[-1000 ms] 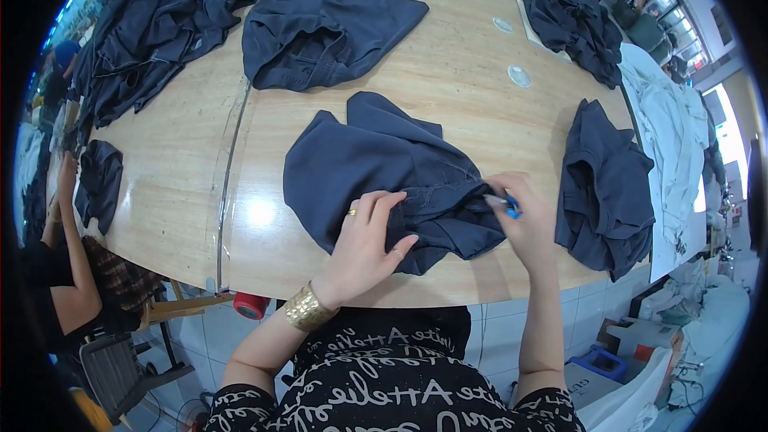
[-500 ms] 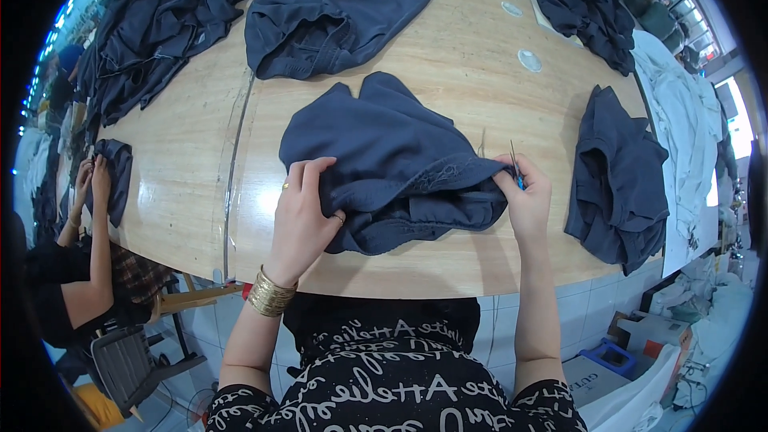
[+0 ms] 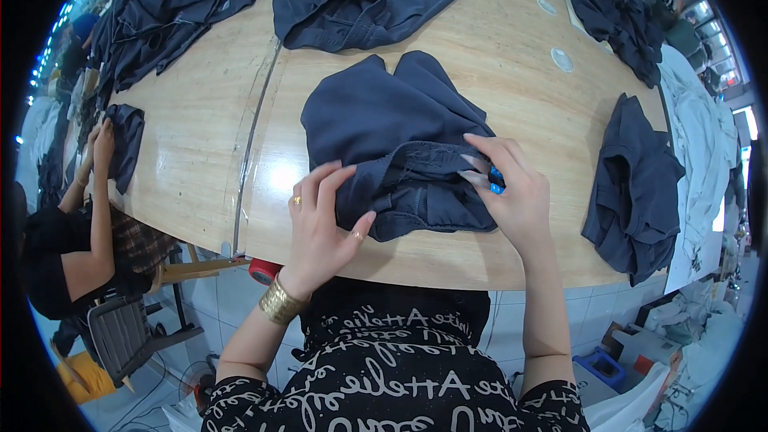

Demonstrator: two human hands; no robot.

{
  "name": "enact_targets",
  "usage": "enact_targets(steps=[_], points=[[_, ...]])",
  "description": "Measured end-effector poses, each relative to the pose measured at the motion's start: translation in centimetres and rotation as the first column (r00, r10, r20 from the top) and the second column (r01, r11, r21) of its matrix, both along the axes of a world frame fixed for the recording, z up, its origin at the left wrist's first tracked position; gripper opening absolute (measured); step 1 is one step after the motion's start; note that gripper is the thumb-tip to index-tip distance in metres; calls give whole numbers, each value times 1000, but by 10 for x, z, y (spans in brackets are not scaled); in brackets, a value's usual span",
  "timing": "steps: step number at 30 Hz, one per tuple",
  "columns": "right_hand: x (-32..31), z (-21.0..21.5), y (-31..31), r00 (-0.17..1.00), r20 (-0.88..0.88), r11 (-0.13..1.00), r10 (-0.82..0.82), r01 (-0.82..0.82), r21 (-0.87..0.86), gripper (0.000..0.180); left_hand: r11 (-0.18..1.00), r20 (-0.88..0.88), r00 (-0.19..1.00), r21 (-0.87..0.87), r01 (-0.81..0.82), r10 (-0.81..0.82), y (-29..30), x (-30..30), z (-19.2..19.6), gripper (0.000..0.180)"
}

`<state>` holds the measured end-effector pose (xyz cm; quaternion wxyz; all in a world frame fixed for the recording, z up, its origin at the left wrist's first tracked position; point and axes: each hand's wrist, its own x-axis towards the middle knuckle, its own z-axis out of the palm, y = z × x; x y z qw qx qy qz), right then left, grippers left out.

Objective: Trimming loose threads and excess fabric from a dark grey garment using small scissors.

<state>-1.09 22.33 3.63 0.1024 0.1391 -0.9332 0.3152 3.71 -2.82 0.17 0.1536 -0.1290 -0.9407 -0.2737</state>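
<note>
Head: two hands (image 3: 320,220), perhaps one snipper (image 3: 497,187)

The bare right hand (image 3: 516,192) partly hides the blue-handled metal snips (image 3: 496,174); my view's top crops the crumpled navy cloth heap (image 3: 188,0) at the tabletop's (image 3: 516,88) left edge.

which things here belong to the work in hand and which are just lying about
In use:
- front garment, left hand on it
- blue-handled snips, in right hand

Apparently just lying about:
- back garment
- garment at right
- dark pile, far left
- pale cloth, far right
</note>
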Motion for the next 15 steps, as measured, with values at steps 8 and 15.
enact_targets(steps=[8,15], points=[[-35,-64,-34,952,83,933,295,-306,188,43,984,181,983,163,-68,38,10,1,-38,58],[-48,-55,-20,961,92,964,261,-265,37,36,935,425,904,336,-116,-40,-31,-35,-23,29]])
